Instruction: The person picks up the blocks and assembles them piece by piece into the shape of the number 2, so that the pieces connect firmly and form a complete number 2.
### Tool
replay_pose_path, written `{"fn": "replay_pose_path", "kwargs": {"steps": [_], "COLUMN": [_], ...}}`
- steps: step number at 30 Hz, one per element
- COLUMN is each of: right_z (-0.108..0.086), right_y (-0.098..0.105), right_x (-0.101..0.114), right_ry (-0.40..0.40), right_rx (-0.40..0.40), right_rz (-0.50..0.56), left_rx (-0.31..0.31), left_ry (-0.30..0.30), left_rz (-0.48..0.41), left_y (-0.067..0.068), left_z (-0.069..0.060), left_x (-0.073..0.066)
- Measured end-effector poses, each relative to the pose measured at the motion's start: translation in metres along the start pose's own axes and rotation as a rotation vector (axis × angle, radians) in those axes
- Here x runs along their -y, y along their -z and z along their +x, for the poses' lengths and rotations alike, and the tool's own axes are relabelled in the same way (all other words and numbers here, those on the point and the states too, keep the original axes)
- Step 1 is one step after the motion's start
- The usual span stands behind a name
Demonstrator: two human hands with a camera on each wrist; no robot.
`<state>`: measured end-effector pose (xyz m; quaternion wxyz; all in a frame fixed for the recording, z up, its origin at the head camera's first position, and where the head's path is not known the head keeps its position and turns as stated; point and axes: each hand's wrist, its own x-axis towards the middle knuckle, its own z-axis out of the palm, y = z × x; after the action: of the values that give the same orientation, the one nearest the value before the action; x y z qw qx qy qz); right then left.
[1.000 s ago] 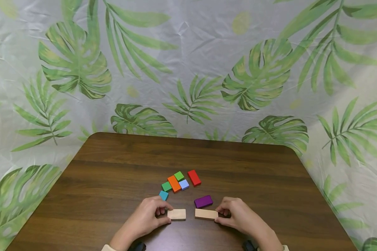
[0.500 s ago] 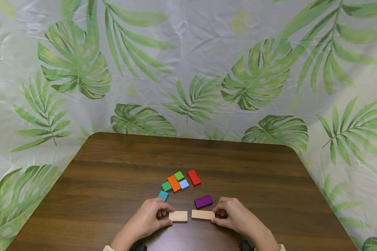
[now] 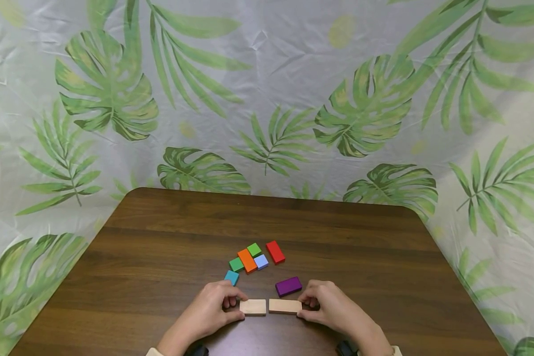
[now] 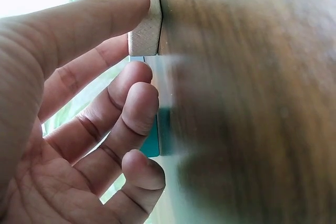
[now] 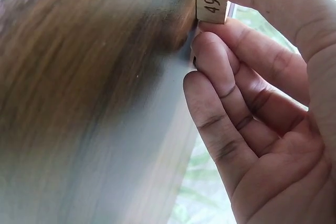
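Observation:
Two plain wooden blocks lie flat on the table, end to end, with a narrow gap between them. My left hand pinches the outer end of the left wooden block between thumb and index finger. At the outer end of the right wooden block, my right hand holds it the same way. The right wrist view shows the number 49 on that block's end face. Just beyond the right block lies a purple block. A teal block sits beyond my left fingers.
Farther back on the brown wooden table is a cluster: an orange block, a dark green block, a light green block and a light blue block. A red block lies apart to their right. A leaf-patterned cloth hangs behind.
My right hand has slid its wooden block to the left, narrowing the gap. The left block has shifted slightly right and nearer to me. The coloured blocks have stayed in place.

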<state>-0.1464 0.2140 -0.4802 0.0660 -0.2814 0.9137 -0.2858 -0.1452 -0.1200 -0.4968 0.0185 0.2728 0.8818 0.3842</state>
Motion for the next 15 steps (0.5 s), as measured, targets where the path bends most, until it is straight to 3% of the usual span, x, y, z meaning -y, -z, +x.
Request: {"fn": "replay_pose_path", "kwargs": {"steps": [15], "right_z": [0.0028], "right_y": [-0.0018], "right_x": [0.0067], "right_ry": [-0.001], "right_rx": [0.007], "right_rz": [0.017], "left_rx": [-0.003], "left_ry": [-0.001], "left_rz": [-0.008], "left_y": [-0.0006], "left_z": [0.0], "left_x": [-0.0006]}}
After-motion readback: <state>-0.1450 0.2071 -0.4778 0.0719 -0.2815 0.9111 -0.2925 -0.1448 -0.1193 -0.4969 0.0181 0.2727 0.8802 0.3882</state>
